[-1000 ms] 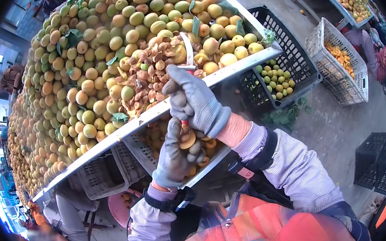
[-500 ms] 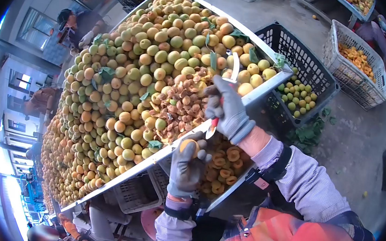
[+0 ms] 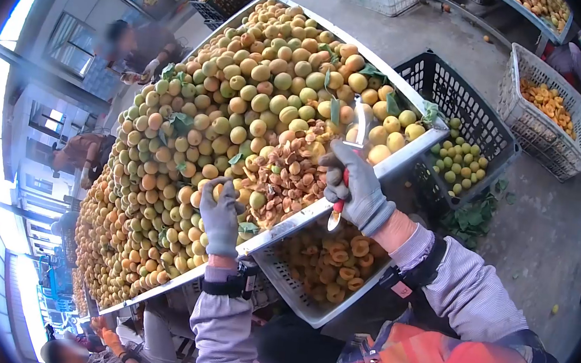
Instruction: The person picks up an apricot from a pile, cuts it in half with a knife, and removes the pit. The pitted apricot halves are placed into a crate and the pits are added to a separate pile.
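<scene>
My left hand (image 3: 220,220) is over the near edge of the fruit pile, its fingers curled round an orange apricot (image 3: 217,190). My right hand (image 3: 359,192) is closed on the red handle of a knife (image 3: 361,124). The knife's pale curved blade points up toward the pile, and a short metal tip shows below the fist. Between the hands lies a heap of brown pits and scraps (image 3: 295,171) on the white-rimmed table (image 3: 397,160). Under that rim, a crate (image 3: 316,317) holds halved apricots (image 3: 331,262).
A black crate (image 3: 454,82) with green fruit stands right of the table, near leaves on the floor. Beyond it is a white crate (image 3: 520,116) of orange pieces. Co-workers (image 3: 139,44) are along the far left side, and another person's orange glove (image 3: 111,339) shows at lower left.
My left hand has moved left and up, from beside the knife above the lower crate to the pile. My right hand still grips the knife. The view has shifted slightly.
</scene>
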Demonstrator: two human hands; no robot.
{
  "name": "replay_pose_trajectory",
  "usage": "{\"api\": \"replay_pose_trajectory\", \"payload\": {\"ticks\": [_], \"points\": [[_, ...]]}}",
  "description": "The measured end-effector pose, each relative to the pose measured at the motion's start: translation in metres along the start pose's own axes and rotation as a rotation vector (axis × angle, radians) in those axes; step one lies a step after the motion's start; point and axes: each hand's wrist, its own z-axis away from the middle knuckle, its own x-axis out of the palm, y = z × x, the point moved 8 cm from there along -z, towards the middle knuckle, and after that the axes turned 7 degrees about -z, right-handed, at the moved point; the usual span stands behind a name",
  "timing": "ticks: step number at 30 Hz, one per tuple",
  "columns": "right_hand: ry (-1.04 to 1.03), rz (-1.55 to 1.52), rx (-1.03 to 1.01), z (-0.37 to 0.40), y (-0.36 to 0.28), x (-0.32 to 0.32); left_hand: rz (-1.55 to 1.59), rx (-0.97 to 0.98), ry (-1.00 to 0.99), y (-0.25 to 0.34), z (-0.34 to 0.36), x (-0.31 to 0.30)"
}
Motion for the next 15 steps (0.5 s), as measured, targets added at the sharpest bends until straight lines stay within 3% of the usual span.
{"api": "replay_pose_trajectory", "payload": {"ticks": [3, 6, 7, 8, 12, 13, 15], "points": [[0.013, 0.004, 0.002, 0.003, -0.003, 0.0, -0.137, 0.02, -0.189, 0.015, 0.031, 0.021], [-0.003, 0.022, 0.031, 0.003, -0.004, -0.004, -0.502, 0.003, -0.364, 0.022, 0.063, 0.041], [0.0, 0.018, 0.035, 0.004, -0.004, -0.005, -0.681, 0.206, -0.388, 0.012, 0.063, 0.04], [-0.006, 0.025, 0.046, 0.006, -0.004, -0.005, -0.684, 0.201, -0.39, 0.003, 0.058, 0.039], [0.008, 0.052, 0.064, 0.009, -0.002, -0.004, -0.316, 0.045, -0.155, 0.0, 0.014, 0.017], [0.01, 0.053, 0.065, 0.01, -0.001, -0.003, -0.458, 0.179, -0.105, 0.013, -0.004, 0.017], [0.016, 0.092, 0.102, 0.012, 0.004, -0.001, -0.609, 0.17, -0.019, 0.003, -0.045, 0.016]]}}
